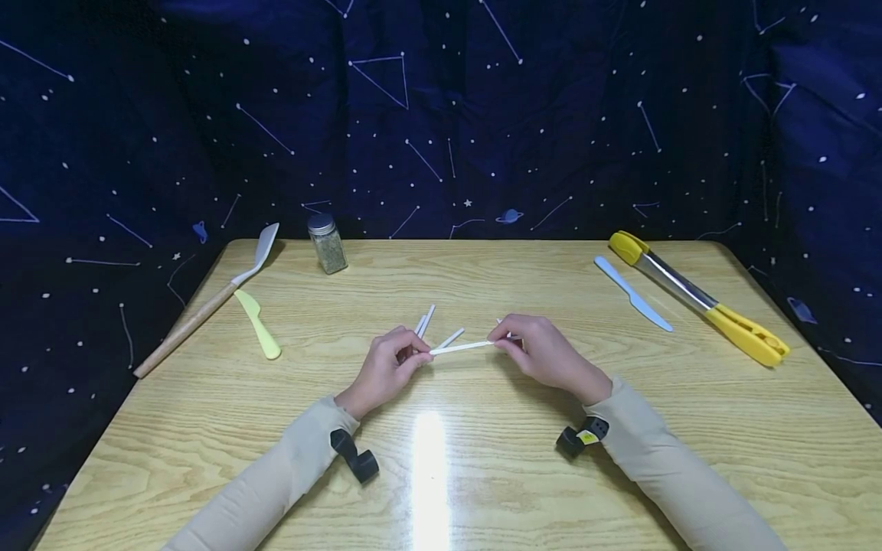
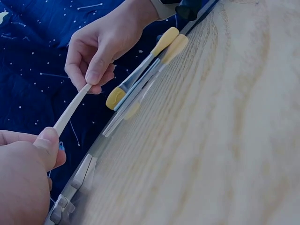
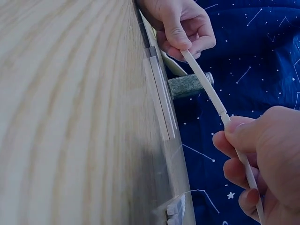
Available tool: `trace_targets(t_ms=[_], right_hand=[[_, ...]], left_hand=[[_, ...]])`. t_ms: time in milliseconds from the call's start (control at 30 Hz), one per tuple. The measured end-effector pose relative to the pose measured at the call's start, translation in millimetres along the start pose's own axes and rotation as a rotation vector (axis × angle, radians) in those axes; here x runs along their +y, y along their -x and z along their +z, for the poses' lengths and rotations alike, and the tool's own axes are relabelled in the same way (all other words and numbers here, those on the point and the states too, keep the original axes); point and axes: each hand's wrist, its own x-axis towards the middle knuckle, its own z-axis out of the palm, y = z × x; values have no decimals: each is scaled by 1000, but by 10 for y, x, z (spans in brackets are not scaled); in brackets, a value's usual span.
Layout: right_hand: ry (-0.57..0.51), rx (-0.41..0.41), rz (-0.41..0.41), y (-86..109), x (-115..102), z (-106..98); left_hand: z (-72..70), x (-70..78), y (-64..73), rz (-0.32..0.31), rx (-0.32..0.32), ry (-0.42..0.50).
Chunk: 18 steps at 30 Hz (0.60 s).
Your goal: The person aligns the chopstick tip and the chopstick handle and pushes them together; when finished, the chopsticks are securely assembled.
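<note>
Between my two hands a thin white stick (image 1: 460,347) is stretched almost level above the table. My left hand (image 1: 389,363) pinches one end with thumb and fingers. At the other end my right hand (image 1: 547,356) pinches it too. The right wrist view shows a break or joint in the stick (image 3: 204,82) just by the right thumb, and its length runs on under the curled right fingers. More white sticks (image 1: 450,338) lie on the table just beyond the hands, partly hidden by them.
At left lie a spatula (image 1: 196,321) with a wooden handle and a yellow plastic knife (image 1: 258,327). A spice jar (image 1: 328,246) stands at the back. On the right are a blue plastic knife (image 1: 632,295) and yellow-ended tongs (image 1: 689,291). A dark starry cloth (image 1: 441,153) hangs behind.
</note>
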Motion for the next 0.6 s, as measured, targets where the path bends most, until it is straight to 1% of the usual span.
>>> trace_targets(t_ms=[200,233,433,467,600], right_hand=[[-29,-26,14,-13,6,15],[-30,-33,21,-14,3,14],[-32,-52,48,-18,-3,7],[-36,-54,49,-17,-1,10],[-55,-60,56,2,16,26]], left_hand=[[-16,17,-6,-23,-6,40],[-29,63,-14,-31,-7,46],[-30,87,-34,-71,-29,67],[-19,46,-27,-70,-31,73],[-14,34,-21,-67,-41,95]])
